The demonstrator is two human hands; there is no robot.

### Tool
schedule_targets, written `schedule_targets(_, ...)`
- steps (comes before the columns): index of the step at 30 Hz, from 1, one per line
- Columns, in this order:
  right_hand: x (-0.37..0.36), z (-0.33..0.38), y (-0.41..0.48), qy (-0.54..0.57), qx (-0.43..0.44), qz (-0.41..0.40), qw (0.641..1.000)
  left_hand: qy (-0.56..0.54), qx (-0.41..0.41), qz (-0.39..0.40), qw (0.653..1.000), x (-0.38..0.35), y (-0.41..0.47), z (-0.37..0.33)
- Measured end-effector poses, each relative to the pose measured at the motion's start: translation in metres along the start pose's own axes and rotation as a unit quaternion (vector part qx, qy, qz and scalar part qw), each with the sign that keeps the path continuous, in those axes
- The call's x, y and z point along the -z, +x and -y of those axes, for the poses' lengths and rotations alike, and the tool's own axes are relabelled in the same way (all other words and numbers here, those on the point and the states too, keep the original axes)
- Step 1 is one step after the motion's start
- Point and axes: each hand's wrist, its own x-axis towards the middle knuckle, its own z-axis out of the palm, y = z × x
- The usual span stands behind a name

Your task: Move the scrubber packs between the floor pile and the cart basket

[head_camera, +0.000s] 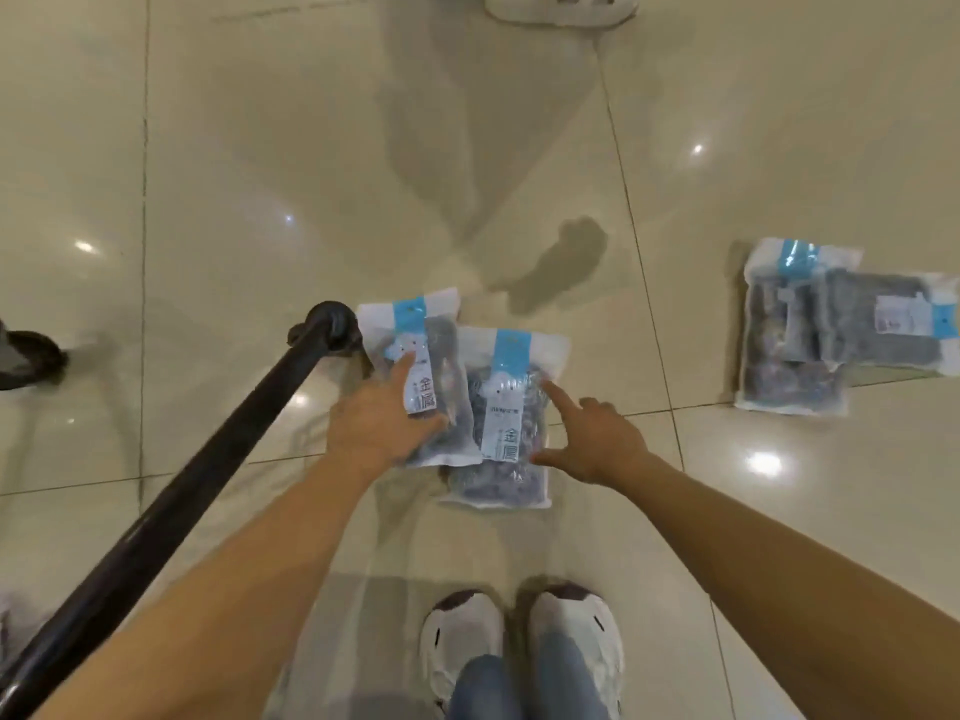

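Observation:
Two clear plastic packets of dark contents with blue-and-white labels are in front of me over the tiled floor. My left hand (382,415) grips the left packet (434,356) by its lower edge, thumb on top. The second packet (506,423) lies flat on the floor, partly under the first. My right hand (592,436) hovers at its right edge with the forefinger and thumb spread and straight, holding nothing.
A pile of similar packets (810,330) lies on the floor at the right. A black pole (218,449) slants from the lower left to a round foot beside the left packet. My white shoes (519,636) stand below. A white object (561,7) sits at the top edge.

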Motion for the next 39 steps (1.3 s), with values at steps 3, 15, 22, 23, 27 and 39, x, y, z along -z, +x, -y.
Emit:
schedule_targets(3, -0.043, -0.013, 0.041, 0.026, -0.004, 0.024, 0.999, -0.002, 0.008, 0.01, 1.0, -0.044, 0.039, 0.018)
schedule_targets(15, -0.077, 0.004, 0.088, 0.285, 0.043, -0.067, 0.955, -0.199, 0.003, 0.054, 0.979, -0.077, 0.076, 0.057)
schedule_targets(22, -0.035, -0.009, 0.048, 0.195, 0.034, -0.068, 0.978, -0.23, -0.01, 0.039, 0.972, -0.04, 0.025, 0.039)
schedule_targets(23, -0.024, -0.013, 0.033, 0.195, 0.024, -0.07, 0.978, -0.223, -0.012, 0.037, 0.974, -0.031, 0.011, 0.034)
schedule_targets(27, 0.042, -0.025, -0.037, 0.207, 0.005, -0.1, 0.973, -0.218, -0.041, 0.005, 0.975, 0.025, -0.053, 0.002)
schedule_targets(39, 0.337, 0.01, -0.282, 0.303, 0.098, -0.279, 0.906, -0.29, -0.128, -0.204, 0.926, 0.3, -0.236, -0.129)
